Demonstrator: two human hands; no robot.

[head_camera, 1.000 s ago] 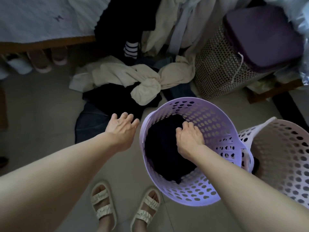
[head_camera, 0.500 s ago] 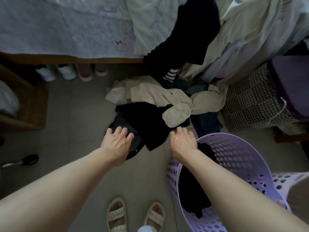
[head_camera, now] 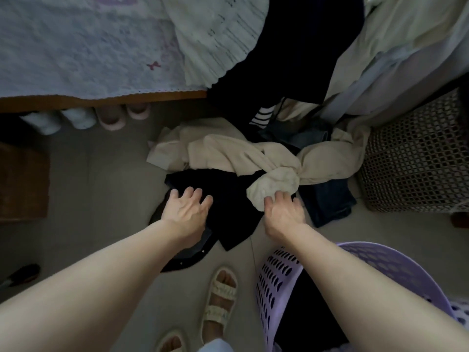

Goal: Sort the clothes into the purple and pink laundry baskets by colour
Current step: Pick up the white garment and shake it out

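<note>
A grey tiled floor [head_camera: 101, 179] fills the middle of the frame, with a wooden-edged bed [head_camera: 76, 59] under a pale quilt along the top. Slippers [head_camera: 111, 119] are tucked beneath it. A brown mesh hamper [head_camera: 416, 163] stands at the right edge. The clothes pile lies at centre: a cream garment [head_camera: 228, 151] over a black garment [head_camera: 225, 199]. The left hand [head_camera: 186, 212] reaches over the black cloth, fingers spread and holding nothing. The right hand [head_camera: 284, 213] is open, its fingertips at the cream cloth. The purple basket [head_camera: 274, 280] sits lower right, dark clothes inside.
</note>
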